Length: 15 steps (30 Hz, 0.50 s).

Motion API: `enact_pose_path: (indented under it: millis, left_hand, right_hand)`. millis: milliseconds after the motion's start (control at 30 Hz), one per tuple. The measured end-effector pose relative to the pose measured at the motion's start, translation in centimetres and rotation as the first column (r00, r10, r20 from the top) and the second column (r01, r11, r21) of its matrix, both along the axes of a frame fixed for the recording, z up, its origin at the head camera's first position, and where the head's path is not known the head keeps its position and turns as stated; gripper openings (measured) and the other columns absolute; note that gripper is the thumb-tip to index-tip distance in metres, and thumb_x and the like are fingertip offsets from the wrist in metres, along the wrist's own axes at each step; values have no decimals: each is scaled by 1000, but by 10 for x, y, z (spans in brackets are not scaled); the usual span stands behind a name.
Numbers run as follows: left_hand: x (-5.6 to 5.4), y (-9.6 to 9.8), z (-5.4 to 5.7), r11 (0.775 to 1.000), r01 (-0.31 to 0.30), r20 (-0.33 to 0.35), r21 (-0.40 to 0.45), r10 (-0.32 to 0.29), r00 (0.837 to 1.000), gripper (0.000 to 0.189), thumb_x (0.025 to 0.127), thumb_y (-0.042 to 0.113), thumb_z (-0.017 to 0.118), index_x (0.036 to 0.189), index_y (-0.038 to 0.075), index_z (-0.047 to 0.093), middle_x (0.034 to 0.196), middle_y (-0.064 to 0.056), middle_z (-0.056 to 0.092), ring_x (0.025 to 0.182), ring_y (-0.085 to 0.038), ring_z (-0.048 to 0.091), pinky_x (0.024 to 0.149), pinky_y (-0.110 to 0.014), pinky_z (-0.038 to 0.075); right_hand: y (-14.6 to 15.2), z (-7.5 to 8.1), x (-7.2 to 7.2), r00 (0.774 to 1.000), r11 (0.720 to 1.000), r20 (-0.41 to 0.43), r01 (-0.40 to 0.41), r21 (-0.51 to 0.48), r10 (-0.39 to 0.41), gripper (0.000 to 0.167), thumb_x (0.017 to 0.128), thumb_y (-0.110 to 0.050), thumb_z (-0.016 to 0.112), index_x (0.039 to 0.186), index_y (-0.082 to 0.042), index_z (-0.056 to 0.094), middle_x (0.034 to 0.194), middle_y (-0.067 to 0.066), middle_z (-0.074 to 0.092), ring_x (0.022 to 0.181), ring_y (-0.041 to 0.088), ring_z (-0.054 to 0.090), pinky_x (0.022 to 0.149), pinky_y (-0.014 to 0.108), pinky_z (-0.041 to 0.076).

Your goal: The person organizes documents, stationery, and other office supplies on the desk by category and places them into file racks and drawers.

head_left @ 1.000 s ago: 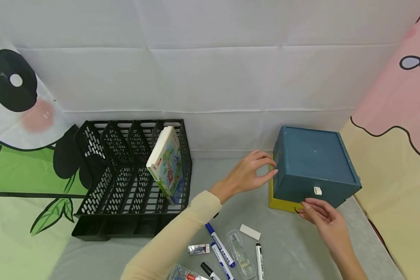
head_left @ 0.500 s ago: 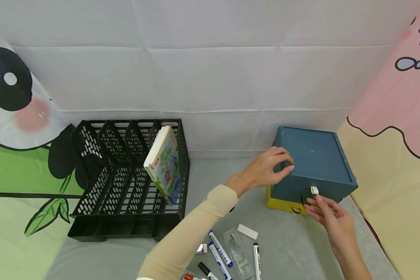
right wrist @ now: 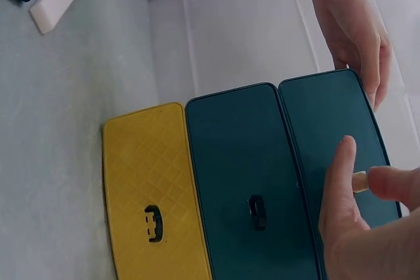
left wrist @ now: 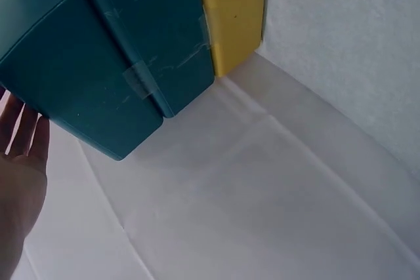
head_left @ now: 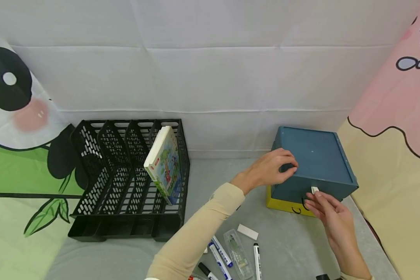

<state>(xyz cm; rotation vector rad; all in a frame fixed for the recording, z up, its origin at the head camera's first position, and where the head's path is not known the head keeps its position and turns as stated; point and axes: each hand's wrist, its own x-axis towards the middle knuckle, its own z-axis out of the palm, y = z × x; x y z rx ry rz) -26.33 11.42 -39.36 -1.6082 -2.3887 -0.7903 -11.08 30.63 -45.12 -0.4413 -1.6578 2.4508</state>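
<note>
A small drawer cabinet (head_left: 315, 155) stands at the right, with two blue-green drawers stacked over a yellow one (right wrist: 147, 181). My right hand (head_left: 332, 219) is at its front, thumb and finger pinching the small white pull (head_left: 314, 189) of the top drawer. In the right wrist view the same pull (right wrist: 359, 181) shows between thumb and fingers. My left hand (head_left: 271, 167) rests at the cabinet's upper left edge, fingers lightly bent. The left wrist view shows those fingertips (left wrist: 41, 132) along the edge of the top drawer. Both lower drawers have dark pulls (right wrist: 257, 212), and all drawers look closed.
Left of the cabinet stands a black mesh rack (head_left: 126, 171) with books (head_left: 166, 165) leaning in its right slot. On the grey cloth lie several markers (head_left: 257, 260), a white eraser (head_left: 247, 232) and a clear plastic case (head_left: 238, 254). A white cloth wall (head_left: 210, 77) rises behind.
My left hand has moved right, from beside the cabinet onto its upper left edge. My right hand has risen slightly from below the white pull and now pinches it.
</note>
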Motion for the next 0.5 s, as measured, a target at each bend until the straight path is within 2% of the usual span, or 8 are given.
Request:
enact_pose_path:
  millis: [200,500]
  left_hand:
    - [1,3,1,1000,9,-23,-16,-9,1000,18,104,20,62,112,12,75,116,-1,68,107,-14,60,95,-14,44]
    - [0,2,1,1000,-9,-9,-19,9,1000,17,104,18,61,112,13,75,116,0,68,108,-13,58,96,-16,43]
  right_hand:
    - [3,2,-2,998,998,-9,61,-21,-61,11,97,-11,72,106,-6,76,98,5,78,90,17,77,80,27,59]
    - [2,4,7,997,997,22,73,31,-73,12,94,-10,76,103,-3,76,96,7,79,89,17,77,79,27,59]
